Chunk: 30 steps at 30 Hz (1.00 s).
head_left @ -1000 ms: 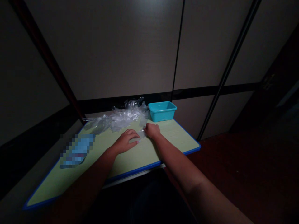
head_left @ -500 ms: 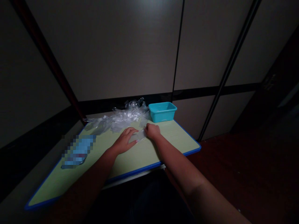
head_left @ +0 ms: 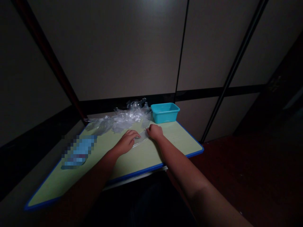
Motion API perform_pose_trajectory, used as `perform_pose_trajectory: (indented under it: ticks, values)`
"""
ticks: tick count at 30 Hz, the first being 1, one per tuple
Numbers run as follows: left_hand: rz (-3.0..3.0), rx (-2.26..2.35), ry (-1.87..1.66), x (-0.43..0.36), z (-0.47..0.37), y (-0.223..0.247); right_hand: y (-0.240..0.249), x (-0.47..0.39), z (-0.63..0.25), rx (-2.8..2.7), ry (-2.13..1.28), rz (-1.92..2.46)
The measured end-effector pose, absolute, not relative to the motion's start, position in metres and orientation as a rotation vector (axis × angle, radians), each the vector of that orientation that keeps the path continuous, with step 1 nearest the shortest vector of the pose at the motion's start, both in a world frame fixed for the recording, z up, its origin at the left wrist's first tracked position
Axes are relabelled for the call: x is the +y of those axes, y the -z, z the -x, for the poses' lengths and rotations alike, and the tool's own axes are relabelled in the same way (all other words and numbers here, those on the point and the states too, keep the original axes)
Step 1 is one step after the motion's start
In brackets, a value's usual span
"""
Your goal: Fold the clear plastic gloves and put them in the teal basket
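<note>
A small clear plastic bag (head_left: 141,140) lies across the light green tabletop between my hands. My right hand (head_left: 155,131) is closed, its fingers pinching the bag's right end. At the left end, my left hand (head_left: 127,141) rests with its fingers stretched over the plastic, not gripping it. The left thumb is mostly hidden. Just beyond both hands spreads a loose heap of clear plastic bags (head_left: 123,120).
A turquoise plastic basket (head_left: 165,117) stands at the table's back right, beside the heap. A blue packet (head_left: 81,151), blurred out, lies at the left. The table (head_left: 142,160) has a blue edge and stands against panelled doors (head_left: 132,63).
My left thumb has drawn in towards the fingers, and more of the bag's lower edge shows. My right hand keeps its pinch in nearly the same place.
</note>
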<state>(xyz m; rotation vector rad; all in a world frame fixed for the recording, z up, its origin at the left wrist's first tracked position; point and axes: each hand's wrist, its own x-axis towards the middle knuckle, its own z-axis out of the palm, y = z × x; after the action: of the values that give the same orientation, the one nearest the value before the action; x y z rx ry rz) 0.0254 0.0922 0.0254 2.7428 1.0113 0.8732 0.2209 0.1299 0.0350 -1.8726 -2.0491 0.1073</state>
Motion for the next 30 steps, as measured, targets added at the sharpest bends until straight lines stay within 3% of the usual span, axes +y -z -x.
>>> perform_pose_trajectory:
  ticks: [17, 30]
  values:
    - [-2.714, 1.046, -0.737, 0.089, -0.029, -0.026, -0.035, 0.127, -0.221, -2.077, -0.234, 1.658]
    - [-2.714, 1.046, -0.714, 0.084, -0.035, -0.03, -0.02, 0.142, -0.206, -1.678, -0.827, 1.035]
